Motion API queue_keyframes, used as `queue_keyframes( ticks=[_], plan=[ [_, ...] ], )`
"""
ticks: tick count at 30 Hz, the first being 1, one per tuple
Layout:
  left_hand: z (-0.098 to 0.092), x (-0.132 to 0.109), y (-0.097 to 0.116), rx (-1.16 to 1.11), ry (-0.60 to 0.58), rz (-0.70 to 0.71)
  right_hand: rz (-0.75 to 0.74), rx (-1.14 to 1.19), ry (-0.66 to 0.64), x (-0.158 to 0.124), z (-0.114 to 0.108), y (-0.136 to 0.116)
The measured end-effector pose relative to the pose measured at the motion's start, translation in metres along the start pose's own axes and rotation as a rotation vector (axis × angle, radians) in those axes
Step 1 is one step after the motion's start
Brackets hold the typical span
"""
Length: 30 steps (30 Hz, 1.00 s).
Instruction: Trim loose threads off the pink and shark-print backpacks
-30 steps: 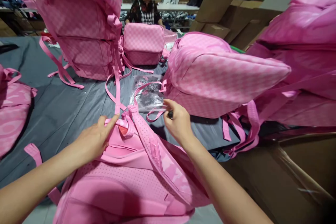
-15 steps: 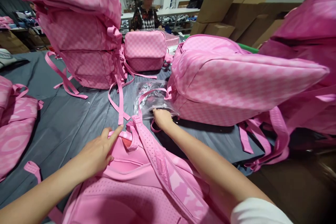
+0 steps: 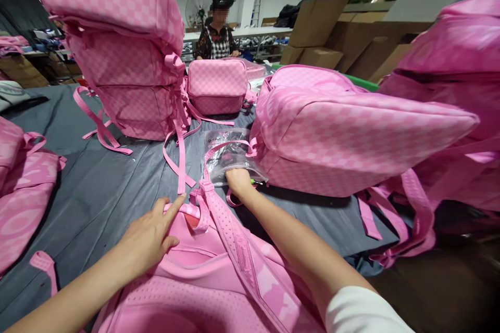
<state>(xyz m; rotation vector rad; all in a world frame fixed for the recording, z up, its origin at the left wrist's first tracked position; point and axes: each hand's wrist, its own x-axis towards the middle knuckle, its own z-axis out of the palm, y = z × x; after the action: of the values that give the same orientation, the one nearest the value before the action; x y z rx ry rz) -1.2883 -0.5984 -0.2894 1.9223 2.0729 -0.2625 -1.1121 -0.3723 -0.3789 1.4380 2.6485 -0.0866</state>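
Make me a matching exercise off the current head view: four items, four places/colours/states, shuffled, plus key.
Items
1. left hand
2. right hand
3. plastic bag
4. co-worker's apron

Descriptions
A. see-through
B. at the plastic bag's opening
C. black-and-white checked
D. on the top part of the nearest backpack

Pairs: 1-D, 2-B, 3-A, 4-C

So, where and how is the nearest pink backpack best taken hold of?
Probably by the carry loop at the top end of the backpack, from above and the left: the loop stands out there beside the left hand, while the shoulder strap slants across the right side.
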Motion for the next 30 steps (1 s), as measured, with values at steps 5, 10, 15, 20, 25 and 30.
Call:
queue_keyframes(
  ticks=[5, 10, 15, 20, 25, 30],
  plan=[
    [0.001, -0.005, -0.003, -0.076, 0.074, 0.012, -0.015, 0.105, 0.105, -0.036, -0.019, 0.004],
    [0.008, -0.017, -0.004, -0.275, 0.299, 0.108, 0.088, 0.263, 0.294, -0.097, -0.062, 0.009],
    [-0.007, -0.048, 0.024, -0.55, 0.648, 0.258, -0.141, 1.044, 0.357, -0.165, -0.1, -0.022],
    [-0.01, -0.078, 0.045, -0.876, 0.619, 0.282, -0.321, 1.385, 0.289, -0.213, -0.122, -0.065],
    [0.013, -0.093, 0.042, -1.043, 0.821, 0.271, -0.309, 1.433, 0.131, -0.228, -0.117, -0.083],
    [0.039, -0.103, 0.027, -0.896, 0.945, 0.289, -0.418, 1.065, 0.371, -0.23, -0.11, -0.085]
  ],
)
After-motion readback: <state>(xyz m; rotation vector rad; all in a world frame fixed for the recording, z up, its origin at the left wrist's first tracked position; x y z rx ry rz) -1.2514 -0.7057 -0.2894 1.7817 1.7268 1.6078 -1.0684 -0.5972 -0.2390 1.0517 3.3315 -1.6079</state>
